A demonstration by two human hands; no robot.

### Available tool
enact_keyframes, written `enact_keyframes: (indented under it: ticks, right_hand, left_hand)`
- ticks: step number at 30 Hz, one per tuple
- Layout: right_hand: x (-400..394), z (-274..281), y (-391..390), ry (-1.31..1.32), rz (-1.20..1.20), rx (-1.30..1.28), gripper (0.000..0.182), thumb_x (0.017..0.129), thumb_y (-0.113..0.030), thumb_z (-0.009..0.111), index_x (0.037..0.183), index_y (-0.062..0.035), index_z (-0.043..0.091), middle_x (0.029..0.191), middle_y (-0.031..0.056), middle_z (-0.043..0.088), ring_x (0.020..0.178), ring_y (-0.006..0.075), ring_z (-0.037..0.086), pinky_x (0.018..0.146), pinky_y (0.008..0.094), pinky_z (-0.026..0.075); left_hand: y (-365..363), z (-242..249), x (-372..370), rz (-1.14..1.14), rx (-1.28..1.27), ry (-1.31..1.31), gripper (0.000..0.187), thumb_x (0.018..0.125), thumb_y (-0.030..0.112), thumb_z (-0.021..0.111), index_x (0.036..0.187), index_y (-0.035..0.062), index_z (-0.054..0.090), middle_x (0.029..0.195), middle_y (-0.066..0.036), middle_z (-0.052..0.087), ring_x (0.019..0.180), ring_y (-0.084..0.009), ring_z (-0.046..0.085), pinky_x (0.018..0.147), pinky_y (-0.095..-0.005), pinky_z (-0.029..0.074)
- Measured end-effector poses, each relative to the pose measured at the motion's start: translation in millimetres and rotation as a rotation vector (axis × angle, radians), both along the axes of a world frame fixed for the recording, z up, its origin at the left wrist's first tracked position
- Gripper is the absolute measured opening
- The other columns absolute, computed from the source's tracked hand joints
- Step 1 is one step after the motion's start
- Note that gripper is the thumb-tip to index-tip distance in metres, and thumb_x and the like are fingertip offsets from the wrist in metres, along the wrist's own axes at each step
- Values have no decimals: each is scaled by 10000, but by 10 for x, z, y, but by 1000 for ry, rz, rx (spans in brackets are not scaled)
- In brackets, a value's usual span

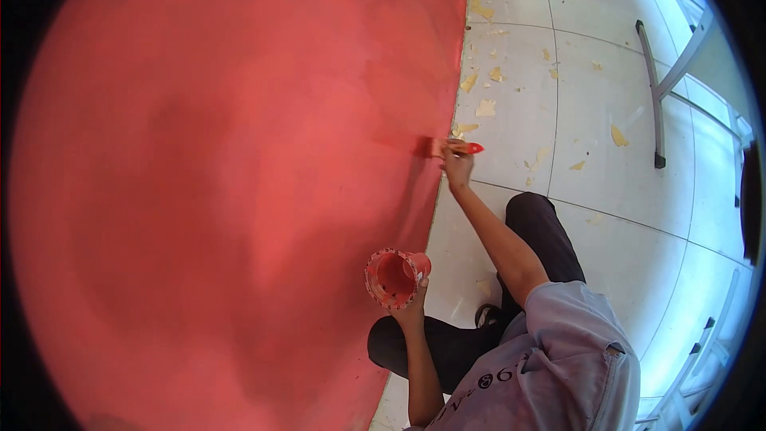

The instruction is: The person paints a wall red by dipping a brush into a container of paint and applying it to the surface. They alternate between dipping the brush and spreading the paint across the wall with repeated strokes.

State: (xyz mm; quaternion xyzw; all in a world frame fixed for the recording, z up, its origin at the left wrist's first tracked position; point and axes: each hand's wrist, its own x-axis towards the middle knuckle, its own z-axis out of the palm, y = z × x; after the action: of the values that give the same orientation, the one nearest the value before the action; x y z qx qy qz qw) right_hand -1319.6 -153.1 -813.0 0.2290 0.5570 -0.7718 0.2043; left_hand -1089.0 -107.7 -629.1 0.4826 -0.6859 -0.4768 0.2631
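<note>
My right hand (457, 169) is closed around the handle of a paintbrush (476, 148) with a red-tipped end. The brush's bristles press against the red wall (263, 112) low down, near where it meets the floor; motion blurs them slightly. Lower in the view, my left hand (412, 311) grips a paint bucket (424, 262) from beneath and the side. This small red bucket is tilted with its opening toward me, its rim smeared with paint and red paint inside. A darker, wet-looking patch (403, 104) shows on the wall above the brush.
White floor tiles (614, 208) run along the wall's foot, scattered with yellowish paint flakes (485, 108). Metal furniture legs (656, 96) stand at the right, and more metal legs (702, 347) show lower right. My bent knees (533, 212) are close to the wall.
</note>
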Motion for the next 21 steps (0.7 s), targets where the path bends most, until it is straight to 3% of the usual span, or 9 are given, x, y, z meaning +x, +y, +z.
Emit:
enact_keyframes:
  ticks: [3,6,9,14,18,21]
  right_hand:
    - [-163,734,-212,102,48,-165,198,785,-123,630,963,-72,559,863,55,591,688,103,583,455,238,492]
    - [-399,1640,65,-3,15,-572,215,787,-123,629,980,-93,540,861,42,590,699,114,587,478,238,483]
    - [-497,1643,294,-54,3,-793,249,781,-123,635,1001,-117,519,869,24,585,718,127,585,527,259,480]
    - [-191,214,85,-280,54,-558,293,778,-148,639,1040,-132,508,901,16,585,785,142,577,602,304,469]
    - [35,-614,181,-323,8,-374,302,782,-142,621,1060,-122,506,900,28,589,762,152,584,598,304,482]
    - [137,-899,331,-405,-53,-299,285,777,-100,591,1052,-113,517,888,43,594,728,155,592,577,296,495]
  left_hand:
    - [25,104,-113,-15,-58,3,749,590,106,796,1215,10,394,1190,-117,468,1075,-227,483,926,-359,402]
    - [62,191,-210,12,-38,32,750,587,97,796,1214,9,394,1187,-119,469,1072,-229,485,921,-359,407]
    - [102,242,-262,39,-32,50,759,582,89,798,1216,7,389,1188,-122,466,1074,-227,482,915,-359,412]
    - [110,245,-250,3,-245,12,699,618,-2,745,1212,-12,376,1165,-116,474,1029,-212,499,897,-328,420]
    - [22,49,141,21,-61,-61,704,613,20,757,1209,-9,384,1165,-113,475,1029,-212,499,897,-334,419]
    - [17,39,278,70,28,-118,768,588,79,792,1229,11,373,1198,-116,452,1074,-224,474,923,-350,400]
